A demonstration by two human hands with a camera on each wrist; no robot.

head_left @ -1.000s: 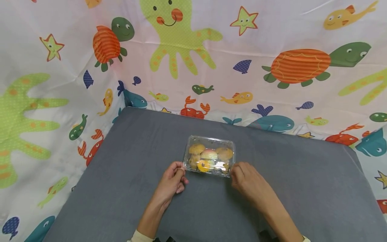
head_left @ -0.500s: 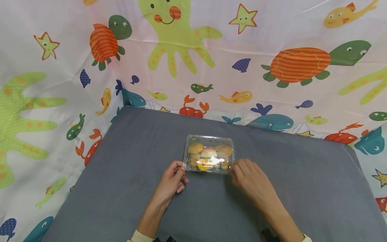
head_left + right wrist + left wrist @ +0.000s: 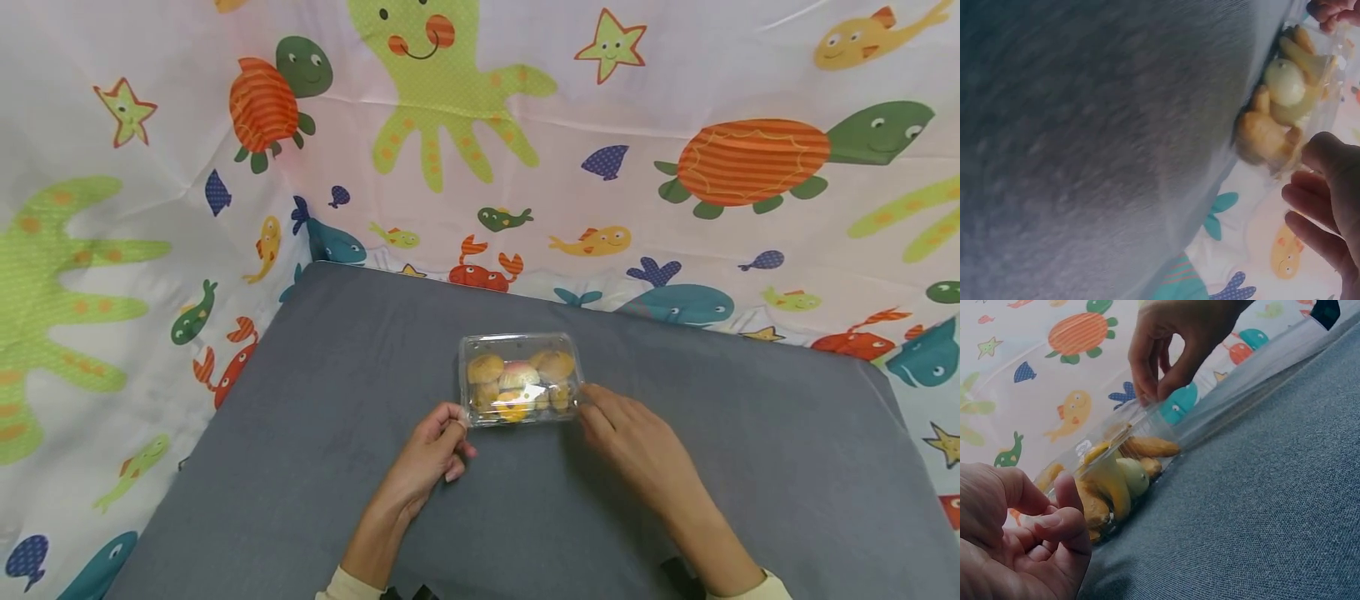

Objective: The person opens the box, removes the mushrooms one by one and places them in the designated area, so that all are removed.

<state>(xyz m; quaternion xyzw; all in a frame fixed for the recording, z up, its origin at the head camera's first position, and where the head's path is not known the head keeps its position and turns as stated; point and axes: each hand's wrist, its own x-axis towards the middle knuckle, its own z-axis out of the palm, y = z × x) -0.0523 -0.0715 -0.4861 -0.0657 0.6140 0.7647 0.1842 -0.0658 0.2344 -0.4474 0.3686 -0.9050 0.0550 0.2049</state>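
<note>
A clear plastic lidded box (image 3: 520, 343) lies on the grey cloth at the middle of the head view, its lid down. Inside are several rounded yellow, tan and pale green pieces, perhaps fruit or buns; in the left wrist view a yellow piece (image 3: 1114, 484) lies beside a pale green round one (image 3: 1133, 475). My left hand (image 3: 429, 450) pinches the box's near left corner between thumb and forefinger. At its near right corner, my right hand (image 3: 637, 446) pinches the rim, with the other fingers loosely bent. My right fingertips are partly hidden in the head view.
The grey cloth-covered table (image 3: 337, 358) stretches around the box on all sides. A curtain (image 3: 517, 125) printed with sea animals hangs behind it and along the left. Black straps or camera mounts (image 3: 678, 575) show near the wrists.
The box has turned slightly anticlockwise, its right end swinging away from me. My right hand has moved a little forward with it; my left hand stays at its corner, shifted slightly right.
</note>
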